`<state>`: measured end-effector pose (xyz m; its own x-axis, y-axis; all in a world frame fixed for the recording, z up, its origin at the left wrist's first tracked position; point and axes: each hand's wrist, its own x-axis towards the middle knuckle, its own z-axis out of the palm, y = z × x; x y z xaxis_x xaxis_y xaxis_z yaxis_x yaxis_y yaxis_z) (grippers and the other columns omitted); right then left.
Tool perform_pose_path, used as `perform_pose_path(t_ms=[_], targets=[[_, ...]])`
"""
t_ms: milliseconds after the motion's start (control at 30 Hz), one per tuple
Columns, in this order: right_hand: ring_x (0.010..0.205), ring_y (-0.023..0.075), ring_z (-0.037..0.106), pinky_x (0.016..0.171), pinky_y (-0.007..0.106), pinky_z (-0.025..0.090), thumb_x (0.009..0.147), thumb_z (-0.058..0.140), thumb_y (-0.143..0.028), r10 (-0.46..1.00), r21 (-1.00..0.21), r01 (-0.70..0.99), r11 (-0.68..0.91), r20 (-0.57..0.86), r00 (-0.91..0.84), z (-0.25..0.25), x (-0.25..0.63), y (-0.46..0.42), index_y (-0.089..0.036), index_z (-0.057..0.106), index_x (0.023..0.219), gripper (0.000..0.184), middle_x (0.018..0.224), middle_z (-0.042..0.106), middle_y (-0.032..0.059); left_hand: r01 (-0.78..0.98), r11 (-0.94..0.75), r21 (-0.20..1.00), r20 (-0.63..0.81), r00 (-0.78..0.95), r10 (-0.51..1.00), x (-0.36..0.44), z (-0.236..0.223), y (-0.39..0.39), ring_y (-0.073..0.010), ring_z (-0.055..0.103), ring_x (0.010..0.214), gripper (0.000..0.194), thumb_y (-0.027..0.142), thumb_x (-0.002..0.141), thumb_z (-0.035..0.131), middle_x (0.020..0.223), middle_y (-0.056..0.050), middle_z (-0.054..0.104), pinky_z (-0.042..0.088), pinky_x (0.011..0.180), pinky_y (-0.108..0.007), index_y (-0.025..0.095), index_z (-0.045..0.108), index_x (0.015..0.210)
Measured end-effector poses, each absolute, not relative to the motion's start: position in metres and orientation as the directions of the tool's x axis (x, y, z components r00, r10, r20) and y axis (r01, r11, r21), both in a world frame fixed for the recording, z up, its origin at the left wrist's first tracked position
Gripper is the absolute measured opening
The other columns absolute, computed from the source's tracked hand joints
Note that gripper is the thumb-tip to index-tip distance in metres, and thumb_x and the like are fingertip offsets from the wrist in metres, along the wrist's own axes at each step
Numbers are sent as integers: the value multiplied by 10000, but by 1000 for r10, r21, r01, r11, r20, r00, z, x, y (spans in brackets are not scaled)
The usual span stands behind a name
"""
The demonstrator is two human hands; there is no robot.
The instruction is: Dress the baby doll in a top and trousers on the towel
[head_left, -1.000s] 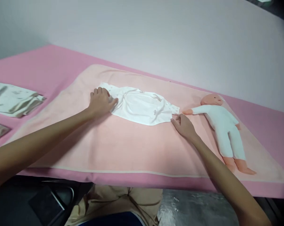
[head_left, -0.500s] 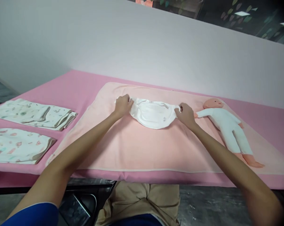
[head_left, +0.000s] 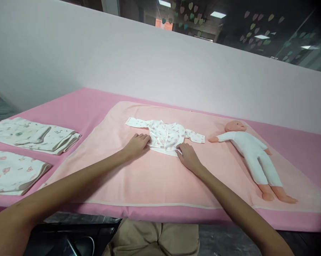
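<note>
A small white baby shirt [head_left: 167, 135] with a pink print lies spread on the peach blanket [head_left: 160, 188], its sleeves stretched out to both sides. My left hand [head_left: 137, 145] is at the lower left side of the shirt, its fingers closed on the edge. At the lower right corner, my right hand [head_left: 187, 154] pinches the hem. A plain white strip of the shirt's inside or back shows below the printed front. To the right, a baby doll [head_left: 249, 151] in a white suit lies face up, one hand near the right sleeve's cuff.
Two folded printed cloths lie at the left, one [head_left: 35, 135] behind the other [head_left: 15, 170]. The blanket covers part of a pink padded table [head_left: 77, 106]. A white wall [head_left: 150, 67] rises behind it, with a dark window [head_left: 229, 32] above.
The shirt, held up with its plain white side showing, now lies flat with its printed front up and sleeves spread. My hands have come nearer and closer together, down to its lower edge.
</note>
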<state>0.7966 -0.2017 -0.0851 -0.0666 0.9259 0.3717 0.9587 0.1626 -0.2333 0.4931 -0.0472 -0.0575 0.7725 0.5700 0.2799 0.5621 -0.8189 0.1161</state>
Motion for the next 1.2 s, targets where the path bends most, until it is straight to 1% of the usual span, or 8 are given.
perform_pose_path(t_ms=[233, 400, 567, 633, 800, 900, 1067, 1200], targets=[[902, 251, 638, 835, 400, 440, 1143, 572, -331, 826, -145, 913, 382, 496, -267, -52, 809, -249, -227, 689, 1093, 165, 989, 740, 84, 531, -822, 207, 184, 804, 565, 460, -20, -74, -242, 583, 739, 105, 220, 936, 543, 831, -27, 643, 453, 841, -411, 232, 475, 1015], [902, 234, 627, 892, 423, 434, 1103, 637, -309, 791, -187, 820, 540, 447, -419, -51, 822, -266, -243, 707, 985, 153, 920, 745, 48, 392, -912, 120, 123, 906, 405, 438, -16, -77, -281, 617, 934, 137, 272, 921, 580, 1048, -88, 695, 455, 877, -433, 230, 587, 1051], [1144, 309, 611, 1019, 463, 461, 1098, 525, -353, 904, -315, 936, 158, 428, -9, -41, 833, -175, -216, 670, 1160, 210, 1220, 716, 138, 544, -822, 168, 227, 790, 569, 507, -18, 5, -346, 579, 1289, 354, 336, 985, 497, 1380, -176, 659, 456, 1107, -487, 168, 617, 1273], [1250, 330, 585, 1041, 451, 467, 1036, 553, -335, 959, -338, 938, -75, 234, 161, -35, 840, -128, -186, 638, 1196, 235, 1321, 670, 183, 630, -751, 195, 110, 747, 655, 544, -18, 41, -378, 532, 1395, 414, 349, 949, 538, 1459, -204, 638, 408, 1182, -520, 153, 616, 1305], [769, 209, 570, 719, 327, 453, 924, 713, -510, 987, -341, 927, -160, -47, 153, -15, 857, -70, -232, 570, 835, 325, 789, 621, 33, 636, -718, 285, -131, 767, 628, 588, -13, 90, -307, 712, 1113, 376, 493, 862, 654, 1218, -131, 788, 516, 1009, -398, 212, 705, 1107], [685, 170, 475, 663, 318, 403, 939, 685, -653, 993, -398, 914, -75, -116, 31, -1, 860, -77, -237, 466, 718, 519, 724, 528, -1, 619, -699, 359, -178, 780, 600, 580, -4, 95, -263, 732, 1018, 463, 581, 838, 670, 1279, -120, 779, 524, 834, -325, 228, 713, 1135], [940, 200, 584, 854, 356, 492, 988, 621, -621, 991, -674, 728, 124, 128, -51, 31, 844, -114, -227, 643, 935, 398, 1105, 644, 46, 503, -737, 452, -15, 830, 558, 549, 37, 73, -251, 659, 864, 424, 641, 895, 636, 1034, -106, 746, 442, 735, -341, 220, 660, 934], [879, 171, 548, 821, 317, 478, 1029, 620, -651, 932, -728, 592, 347, 336, -134, 81, 808, -160, -219, 610, 877, 459, 926, 583, 8, 354, -806, 475, 181, 857, 483, 518, 100, 23, -169, 513, 710, 462, 651, 922, 654, 806, -38, 618, 352, 658, -311, 208, 596, 802]])
